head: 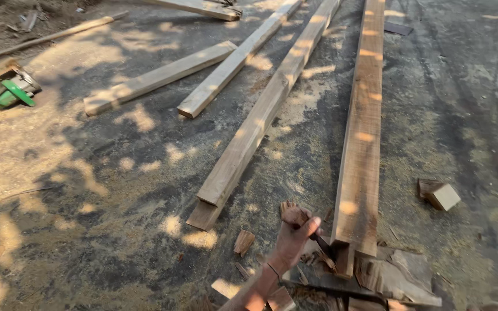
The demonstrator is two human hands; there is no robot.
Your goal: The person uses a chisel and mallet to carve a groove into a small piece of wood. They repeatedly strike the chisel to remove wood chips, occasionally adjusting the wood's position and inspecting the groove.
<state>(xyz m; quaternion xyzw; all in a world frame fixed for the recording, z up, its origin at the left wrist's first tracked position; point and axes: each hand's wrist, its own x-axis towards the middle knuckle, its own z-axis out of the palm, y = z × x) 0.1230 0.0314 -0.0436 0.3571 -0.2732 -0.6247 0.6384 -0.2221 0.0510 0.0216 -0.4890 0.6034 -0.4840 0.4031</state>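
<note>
Ground: dark outdoor floor [451,115], dusted with pale sawdust, dappled with sun patches and leaf shadow.
Hand in view: one hand [296,236] reaches in from the bottom edge on a bare forearm, thin band at the wrist. Which of the person's hands it is cannot be told from this view; no second hand shows.
Hand state: fingers curled tight around the wooden handle of a chisel [308,230]; handle butt sticks out above the fist, dark blade runs down and right.
Chisel position: blade tip sits at the near end of the long beam [361,144], low on its left side, apparently touching the wood there.
Long beam: lies flat, running from the hand's area away to the top edge; its near end is cut to a narrower stepped tongue.
Chips: wood offcuts and splinters [399,276] piled on the ground around that near end.
Second beam: notched beam [260,115] lies left of the long beam, angled, well apart from the hand, its near end also stepped.
Shorter planks: two planks [214,72] further left and farther away.
Block: small wood block [442,196] right of the long beam, separate.
Tool: green power tool [12,89] at far left, red cord beside it.
</note>
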